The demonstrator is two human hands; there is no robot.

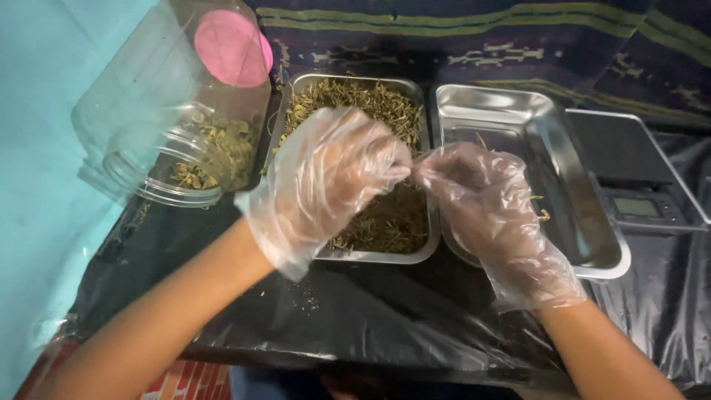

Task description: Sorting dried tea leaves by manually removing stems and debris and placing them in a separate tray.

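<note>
Both my hands wear loose clear plastic gloves. My left hand (326, 181) hovers over a steel tray (426, 248) filled with dried green-brown herbs (385, 215). My right hand (489, 211) is beside it, over the edge of a second steel tray (585, 252) that holds only a few bits. The fingertips of both hands meet and pinch together between the trays, apparently on a small herb piece that the gloves mostly hide.
A clear plastic jar (178, 111) with a pink-lidded base lies tilted at the left, with some herbs inside. A digital scale (637, 178) stands at the right. Everything rests on a table covered in black plastic sheeting (370, 311); a patterned cloth (518, 37) lies behind.
</note>
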